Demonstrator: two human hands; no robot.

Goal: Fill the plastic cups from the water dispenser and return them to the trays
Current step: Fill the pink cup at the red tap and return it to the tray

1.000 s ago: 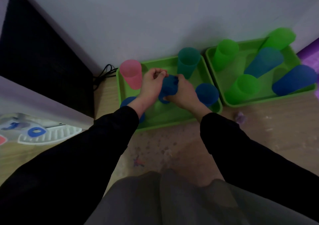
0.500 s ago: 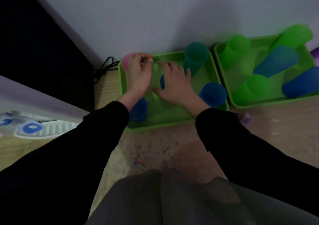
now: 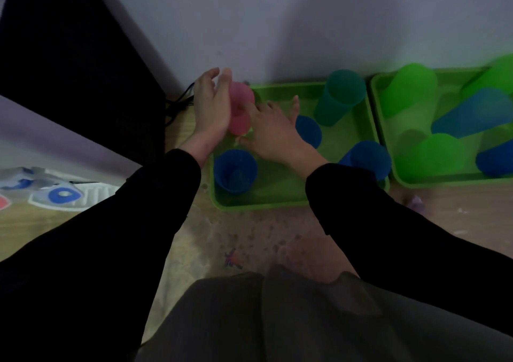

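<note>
Two green trays sit side by side on the wooden floor against the wall. The left tray (image 3: 263, 203) holds a teal cup (image 3: 340, 95), three blue cups and the pink cup (image 3: 241, 103) at its far left corner. The left hand (image 3: 212, 109) wraps that pink cup, fingers (image 3: 226, 75) loosely curved along its side. The right hand (image 3: 273, 134) lies spread beside it, fingers (image 3: 256, 109) apart, the index touching the pink cup.

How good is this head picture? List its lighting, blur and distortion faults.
Head view: dim, with black sleeves and lap losing detail; head view: the left hand and translucent pink plastic cup are motion-smeared; head view: wide-angle distortion makes cups in the right green plastic tray lean outward.
</note>
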